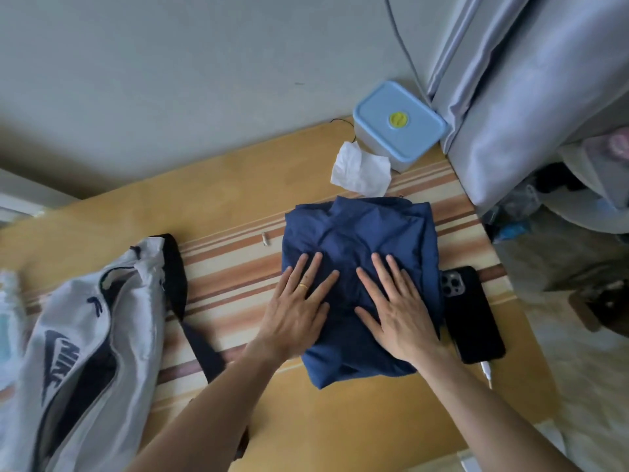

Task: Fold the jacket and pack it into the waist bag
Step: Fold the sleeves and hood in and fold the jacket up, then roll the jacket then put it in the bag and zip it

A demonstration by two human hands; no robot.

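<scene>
Your jacket (pixel 360 233) is already folded into a compact, roughly square blue bundle and lies on the worktop (pixel 238 185), right of centre. Your left hand (pixel 299 311) and right hand (pixel 394 311) lie side by side on its near half, both flat with fingers straight and spread, pressing the cloth down and holding nothing. Judged from this, the folding is mostly done; a further fold or a roll may be needed, since the bundle looks broad against the bag.

The waist bag (pixel 85 335), grey-white with dark trim and a printed logo, lies well apart at the left edge of the worktop, its dark strap (pixel 177 277) trailing towards you. Its zip appears to gape open, though the inside cannot be made out. Packing has not begun: nothing of the jacket is in the bag.

Surface: a wooden worktop with a striped mat (pixel 231 267) under the jacket. A dark phone (pixel 473 315) lies face down, touching the jacket's right edge, with a white cable (pixel 486 373) at its near end. Behind the jacket lie a crumpled white tissue (pixel 362 172) and a blue-lidded box (pixel 398 124). Room: a plain grey wall (pixel 170 63) behind, a pale curtain (pixel 531 80) at the right.
</scene>
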